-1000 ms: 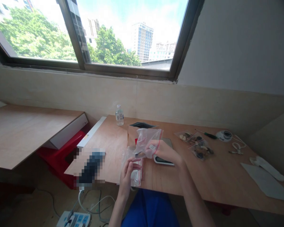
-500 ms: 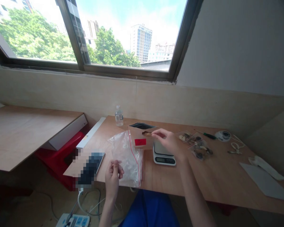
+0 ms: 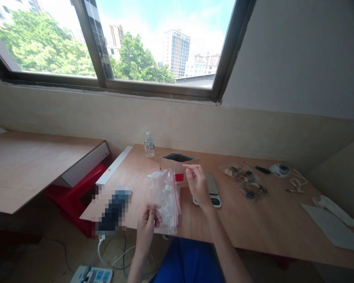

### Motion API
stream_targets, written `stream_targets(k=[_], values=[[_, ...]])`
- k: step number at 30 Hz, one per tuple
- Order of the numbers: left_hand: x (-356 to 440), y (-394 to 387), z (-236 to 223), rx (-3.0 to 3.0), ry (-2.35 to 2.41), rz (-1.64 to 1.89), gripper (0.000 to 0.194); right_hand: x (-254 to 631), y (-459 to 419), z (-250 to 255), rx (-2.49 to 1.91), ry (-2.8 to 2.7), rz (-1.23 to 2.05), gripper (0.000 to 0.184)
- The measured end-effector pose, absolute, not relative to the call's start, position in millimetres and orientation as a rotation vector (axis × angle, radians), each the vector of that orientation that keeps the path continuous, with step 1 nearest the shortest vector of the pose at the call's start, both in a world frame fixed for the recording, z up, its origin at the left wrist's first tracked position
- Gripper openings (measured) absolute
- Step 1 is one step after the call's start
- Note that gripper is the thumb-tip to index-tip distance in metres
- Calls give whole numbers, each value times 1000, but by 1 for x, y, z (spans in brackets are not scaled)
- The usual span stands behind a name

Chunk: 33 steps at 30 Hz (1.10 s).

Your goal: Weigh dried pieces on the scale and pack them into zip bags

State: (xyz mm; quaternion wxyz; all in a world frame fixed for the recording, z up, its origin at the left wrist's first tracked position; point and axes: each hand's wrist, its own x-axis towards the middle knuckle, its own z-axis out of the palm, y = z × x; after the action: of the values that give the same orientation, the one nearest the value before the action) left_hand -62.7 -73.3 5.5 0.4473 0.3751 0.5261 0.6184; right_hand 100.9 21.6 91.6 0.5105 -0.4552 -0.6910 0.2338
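On the wooden counter (image 3: 242,224), a kraft pouch (image 3: 177,162) stands open near the back edge, its inside too dark to make out, its red label (image 3: 179,177) partly hidden. A clear zip bag (image 3: 165,200) sits toward the front edge, the left hand (image 3: 146,230) curled against it, possibly pinching it. The right hand (image 3: 198,186), fingers half open and empty, hovers by a digital scale (image 3: 211,188).

The left hand (image 3: 146,230) sits low in view, its fingers (image 3: 150,212) curled inward with the thumb on top, and the left forearm (image 3: 137,267) rises almost straight up from the bottom edge. The right hand (image 3: 198,186) is higher and farther forward, bent at the wrist, its fingers (image 3: 190,168) loosely parted and curving leftward, with the right forearm (image 3: 224,243) slanting up from the lower right.
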Motion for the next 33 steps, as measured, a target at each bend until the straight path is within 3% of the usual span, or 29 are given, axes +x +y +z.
stream_targets(k=[4, 7, 12, 19, 27, 30, 33], values=[[-55, -73, 0, 1010, 1265, 1455, 39, 98, 8, 76, -1066, -1665, 1035, 44], [-52, -71, -5, 1070, 1241, 1405, 36, 98, 10, 70, -1024, -1574, 1189, 36], [-53, -69, -4, 1148, 1259, 1308, 35, 102, 18, 64, -1085, -1353, 1059, 35], [-45, -66, 7, 1136, 1325, 1331, 37, 100, 6, 49, -1239, -1491, 907, 36], [-31, -58, 3, 1064, 1505, 1456, 35, 98, 1, 21, -1111, -1571, 1057, 31], [-42, -53, 3, 1120, 1575, 1446, 37, 135, 17, 9, -1200, -1530, 1120, 41], [-62, -44, -7, 1211, 1642, 1333, 41, 201, 45, -11, -1466, -1426, 674, 43]])
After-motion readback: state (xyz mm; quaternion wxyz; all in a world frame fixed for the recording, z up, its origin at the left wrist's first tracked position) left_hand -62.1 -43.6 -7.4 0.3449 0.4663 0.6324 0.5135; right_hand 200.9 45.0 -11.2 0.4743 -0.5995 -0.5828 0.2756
